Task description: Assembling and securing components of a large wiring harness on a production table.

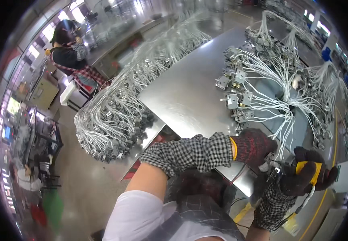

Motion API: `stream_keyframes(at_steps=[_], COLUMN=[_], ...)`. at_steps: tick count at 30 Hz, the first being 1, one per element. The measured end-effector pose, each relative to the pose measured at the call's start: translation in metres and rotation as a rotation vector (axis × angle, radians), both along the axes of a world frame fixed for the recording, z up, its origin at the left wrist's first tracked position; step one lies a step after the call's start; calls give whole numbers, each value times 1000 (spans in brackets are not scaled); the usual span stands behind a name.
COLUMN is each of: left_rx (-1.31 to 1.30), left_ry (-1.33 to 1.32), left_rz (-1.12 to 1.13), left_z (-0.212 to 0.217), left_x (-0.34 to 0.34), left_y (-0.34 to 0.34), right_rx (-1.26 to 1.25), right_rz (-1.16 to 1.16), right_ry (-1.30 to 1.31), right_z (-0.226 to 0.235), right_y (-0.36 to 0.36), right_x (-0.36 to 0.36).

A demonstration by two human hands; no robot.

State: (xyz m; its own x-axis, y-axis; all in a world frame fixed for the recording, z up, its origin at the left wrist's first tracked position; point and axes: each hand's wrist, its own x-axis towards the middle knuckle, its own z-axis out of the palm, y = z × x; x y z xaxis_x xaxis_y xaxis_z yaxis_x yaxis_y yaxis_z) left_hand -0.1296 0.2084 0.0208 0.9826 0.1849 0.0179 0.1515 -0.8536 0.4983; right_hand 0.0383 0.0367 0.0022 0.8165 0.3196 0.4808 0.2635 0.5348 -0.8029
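My left hand (pixel 256 148), in a dark red and black knit glove with a yellow cuff, is closed on a small metal part (pixel 264 166) at the metal table's near right corner. Its fingers hide most of that part. My right hand (pixel 292 182), in a dark glove, is wrapped round a yellow and black electric screwdriver (pixel 311 172) with a cord hanging down. The tool's thin tip points left and meets the small part or lies very close to it. Just beyond my hands, bundled white wires (pixel 284 116) fan out to a ring of metal switch-like parts (pixel 238 96).
The shiny metal table (pixel 186 92) spreads ahead. Along its left side lies a long heap of white-wired parts (pixel 109 120). More wire bundles (pixel 330 80) stand at the far right. Another person (pixel 71 56) sits at a bench at the far left.
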Motion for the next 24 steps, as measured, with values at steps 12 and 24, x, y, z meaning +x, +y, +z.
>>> stream_keyframes(at_steps=[12, 24], left_rx=[-24, -915], left_ry=[-90, -72], left_rz=[-25, -3], left_z=[-10, -11], left_x=[-26, -10], left_y=[31, 43], right_rx=[57, 58], right_rz=[-199, -113], right_ry=[-346, -307], right_z=[17, 48], right_y=[25, 20], right_x=[-32, -66])
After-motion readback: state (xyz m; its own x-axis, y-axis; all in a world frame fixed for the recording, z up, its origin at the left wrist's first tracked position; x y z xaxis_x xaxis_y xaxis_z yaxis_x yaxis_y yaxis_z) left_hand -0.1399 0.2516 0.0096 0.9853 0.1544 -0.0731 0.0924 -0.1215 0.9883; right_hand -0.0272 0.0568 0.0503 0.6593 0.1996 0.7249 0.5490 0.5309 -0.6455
